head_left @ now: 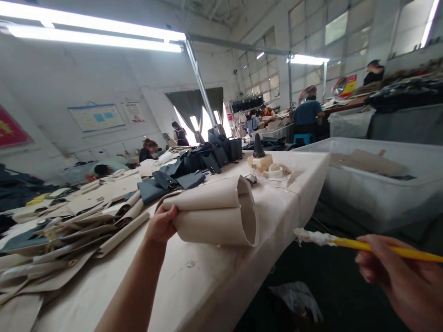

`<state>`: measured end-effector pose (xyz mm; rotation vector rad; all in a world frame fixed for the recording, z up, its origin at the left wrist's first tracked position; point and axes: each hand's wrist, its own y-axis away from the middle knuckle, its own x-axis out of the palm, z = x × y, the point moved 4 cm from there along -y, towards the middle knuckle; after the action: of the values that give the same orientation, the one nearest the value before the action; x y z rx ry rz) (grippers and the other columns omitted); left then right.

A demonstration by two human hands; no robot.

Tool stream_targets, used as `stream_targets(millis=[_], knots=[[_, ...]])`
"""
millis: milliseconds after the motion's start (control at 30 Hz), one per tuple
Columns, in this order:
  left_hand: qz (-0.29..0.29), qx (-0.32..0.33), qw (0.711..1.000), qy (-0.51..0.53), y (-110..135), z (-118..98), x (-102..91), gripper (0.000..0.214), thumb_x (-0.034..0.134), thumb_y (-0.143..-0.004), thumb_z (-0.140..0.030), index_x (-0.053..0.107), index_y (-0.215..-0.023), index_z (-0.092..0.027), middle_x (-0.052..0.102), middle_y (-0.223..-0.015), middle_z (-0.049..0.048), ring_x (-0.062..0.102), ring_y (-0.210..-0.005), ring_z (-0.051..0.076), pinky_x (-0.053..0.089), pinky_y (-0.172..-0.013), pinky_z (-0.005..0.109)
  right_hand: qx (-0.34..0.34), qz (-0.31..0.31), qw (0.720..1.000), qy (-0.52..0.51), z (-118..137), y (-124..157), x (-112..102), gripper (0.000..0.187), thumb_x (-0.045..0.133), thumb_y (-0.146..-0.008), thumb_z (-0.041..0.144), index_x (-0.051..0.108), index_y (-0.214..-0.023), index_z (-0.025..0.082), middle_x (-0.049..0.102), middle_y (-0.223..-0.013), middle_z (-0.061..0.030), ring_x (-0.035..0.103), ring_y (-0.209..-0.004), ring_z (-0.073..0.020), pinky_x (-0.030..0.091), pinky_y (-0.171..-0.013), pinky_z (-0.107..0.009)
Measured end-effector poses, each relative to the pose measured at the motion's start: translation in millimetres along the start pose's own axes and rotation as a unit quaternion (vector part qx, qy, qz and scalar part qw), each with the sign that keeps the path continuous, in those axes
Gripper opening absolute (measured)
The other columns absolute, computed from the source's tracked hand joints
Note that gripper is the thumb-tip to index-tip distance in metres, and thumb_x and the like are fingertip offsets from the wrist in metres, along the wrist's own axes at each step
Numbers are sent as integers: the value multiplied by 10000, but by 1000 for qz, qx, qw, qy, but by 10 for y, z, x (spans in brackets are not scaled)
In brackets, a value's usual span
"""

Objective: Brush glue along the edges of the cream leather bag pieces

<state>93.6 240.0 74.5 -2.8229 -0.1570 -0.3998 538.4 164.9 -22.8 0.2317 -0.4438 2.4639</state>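
A pale table (pixel 197 276), with a dark smear or two on its surface, runs from 7 o'clock through the centre. The room is a high, white-walled workshop: windows (pixel 311 27) between 1 and 2, a dark curtain (pixel 197 99) at 11, and two long lamps (pixel 93 30) between 10 and 11. One red banner (pixel 14 129) hangs at 9, and two notices, a board (pixel 97 117) and a smaller sheet (pixel 133 112), near 10.

One beige tube (pixel 211 223) is over the table at 6, just below centre, its open end toward 4; whether it rests on the surface I cannot tell. The left hand (pixel 164 223), at 8, grips the tube's other end, thumb on the outside, the other fingers mostly hidden. The right hand (pixel 398 263), at 4, pinches one yellow brush (pixel 346 242) between thumb and fingers; its white-coated tip points toward 9, apart from the tube.

Beige pieces (pixel 86 240) lie heaped at 8, too overlapped to count; dark pieces (pixel 188 173) lie at 9, likewise. One dark cone (pixel 258 146) stands on one pale block (pixel 261 162) at 2, with pale rolls (pixel 276 172) beside it at 3. One large bin (pixel 374 200) at 3 holds beige pieces. At least six other people are around, one in a teal top (pixel 307 113) beside one blue stool (pixel 304 138) at 2.
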Motion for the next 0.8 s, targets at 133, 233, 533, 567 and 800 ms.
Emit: stream_targets(millis=[133,233,533,567,800], knots=[[-23,-5,999,39,164,58,-103,518,870,-392,-276,699,-879,-239,710,-707,10,636,-607,192,540,-569,276,28,73,997,21,125,-191,238,353,726,-617,534,673,-748,210,612,-551,-35,530,-414,-133,471,-348,-208],[-4,-42,999,31,178,17,-93,441,858,-434,-219,699,-845,-193,691,-645,13,607,-516,161,516,-485,236,8,94,996,-4,199,-416,362,360,739,-629,507,646,-766,187,599,-555,0,512,-425,-97,451,-359,-164],[63,-189,978,-56,19,-126,227,372,775,-620,-251,696,-957,-112,721,-794,131,668,-630,233,554,-561,286,-5,86,996,18,287,-1363,847,317,726,-662,422,589,-725,143,582,-522,16,496,-396,-73,431,-357,-149],[56,-198,977,-61,1,-121,251,364,769,-629,-233,694,-962,-105,721,-792,134,669,-629,229,553,-557,280,-7,80,996,27,271,-1495,945,275,700,-698,391,583,-713,143,581,-518,16,493,-387,-69,432,-360,-151],[-26,-129,991,-4,-136,-52,201,489,797,-571,-180,670,-1042,-150,727,-742,81,669,-564,220,548,-511,261,-19,43,990,131,-130,-2377,1678,296,614,-788,319,540,-548,161,568,-458,-13,507,-352,-99,460,-383,-203]])
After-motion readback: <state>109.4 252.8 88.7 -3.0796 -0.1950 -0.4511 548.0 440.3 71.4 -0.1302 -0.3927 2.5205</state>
